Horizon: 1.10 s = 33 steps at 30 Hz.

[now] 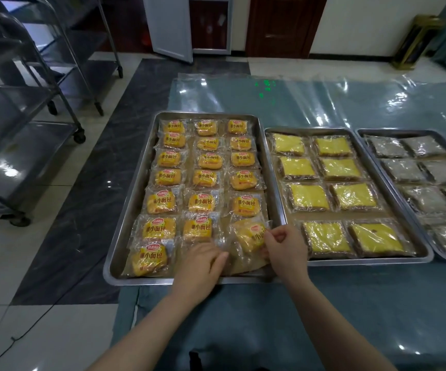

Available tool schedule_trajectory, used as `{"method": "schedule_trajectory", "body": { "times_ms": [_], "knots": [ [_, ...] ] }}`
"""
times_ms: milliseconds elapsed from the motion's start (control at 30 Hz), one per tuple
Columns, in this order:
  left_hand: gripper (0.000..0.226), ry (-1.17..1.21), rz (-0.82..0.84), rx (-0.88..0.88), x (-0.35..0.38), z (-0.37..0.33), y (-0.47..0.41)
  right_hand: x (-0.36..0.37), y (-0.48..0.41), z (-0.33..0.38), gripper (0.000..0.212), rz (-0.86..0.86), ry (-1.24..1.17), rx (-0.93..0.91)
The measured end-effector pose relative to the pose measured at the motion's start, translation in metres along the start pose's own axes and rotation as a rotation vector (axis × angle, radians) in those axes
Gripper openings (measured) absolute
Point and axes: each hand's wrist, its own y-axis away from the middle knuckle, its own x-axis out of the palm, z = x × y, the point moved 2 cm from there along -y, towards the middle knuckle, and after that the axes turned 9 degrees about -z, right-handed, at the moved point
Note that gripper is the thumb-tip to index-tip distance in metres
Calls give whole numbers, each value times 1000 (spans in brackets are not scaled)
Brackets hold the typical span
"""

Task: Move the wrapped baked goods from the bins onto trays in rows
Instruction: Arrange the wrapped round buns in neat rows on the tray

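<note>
A steel tray holds three rows of small yellow wrapped breads, several per row. My right hand pinches the wrapper of one bread tilted at the near right of the tray. My left hand lies on the tray's near middle, its fingers touching clear wrapper next to that bread. One wrapped bread sits alone at the near left corner.
To the right stands a second tray of wrapped yellow square cakes, then a third tray of dark wrapped pieces. All lie on a table under clear plastic sheet. Wheeled steel racks stand on the floor at left.
</note>
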Motion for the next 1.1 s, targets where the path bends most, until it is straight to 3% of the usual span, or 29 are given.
{"method": "schedule_trajectory", "body": {
  "times_ms": [200, 367, 467, 533, 633, 733, 833, 967, 1100],
  "knots": [
    [6, 264, -42, -322, 6, -12, -8, -2, 16, -3, 11, 85, -44, 11],
    [23, 437, -2, -539, 15, -13, -11, -10, 24, -8, 13, 127, -38, -9],
    [18, 366, 15, -528, 21, -13, -13, -15, 26, -11, 17, 26, 223, -251],
    [18, 320, 43, -506, 24, -13, -15, -15, 27, -9, 24, 25, 275, -448],
    [18, 231, 105, -461, 27, -14, -18, 0, 22, -11, 48, 233, 441, -661],
    [22, 229, 141, -442, 27, -13, -19, 20, 14, -21, 58, 434, 622, -615],
    [36, 205, 127, -446, 19, -9, -15, 32, 9, -30, 63, 496, 785, -557],
    [22, 406, -27, -504, 2, 0, -9, 40, -2, -28, 80, 430, 809, -515],
    [24, 312, -125, -416, -5, 11, -19, 54, -16, -17, 87, 360, 754, -640]
  ]
}}
